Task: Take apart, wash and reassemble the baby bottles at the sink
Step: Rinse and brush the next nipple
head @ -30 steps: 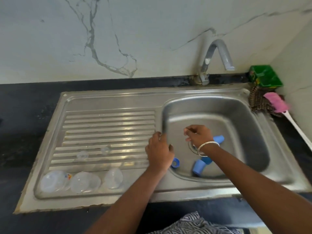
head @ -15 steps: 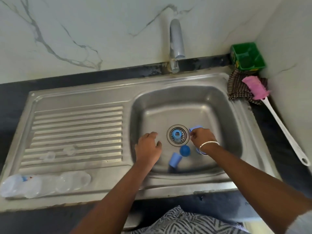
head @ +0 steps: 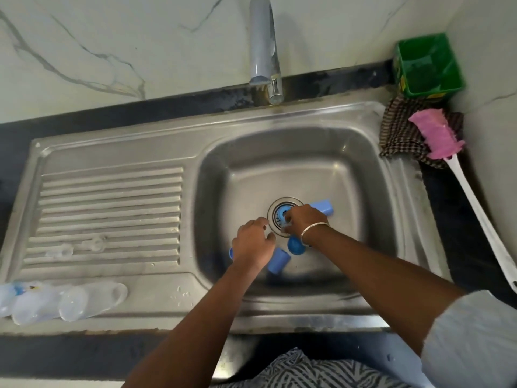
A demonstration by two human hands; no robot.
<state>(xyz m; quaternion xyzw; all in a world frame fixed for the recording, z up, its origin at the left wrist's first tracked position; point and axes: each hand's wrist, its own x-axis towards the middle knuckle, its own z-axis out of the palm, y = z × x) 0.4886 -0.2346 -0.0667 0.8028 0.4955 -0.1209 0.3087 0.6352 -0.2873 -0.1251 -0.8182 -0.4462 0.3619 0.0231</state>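
Steel sink [head: 372, 175] in black counter [head: 70, 357], marble wall [head: 112, 37] behind

Bottles [head: 61, 299] lying on the drainboard [head: 112, 208], around 8 o'clock from the basin [head: 349, 169]. Caps [head: 278, 261] down in the basin near the drain [head: 279, 217]. Tap [head: 264, 49] at 12, brush [head: 458, 180] and cloth [head: 400, 133] at 2.

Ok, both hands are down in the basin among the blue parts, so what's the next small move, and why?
Probably lift the blue ring off the drain with the right hand, whose fingertips already seem to pinch it, though blur hides the grip. The left hand hovers open beside it, free to take the blue cap lying next to it.
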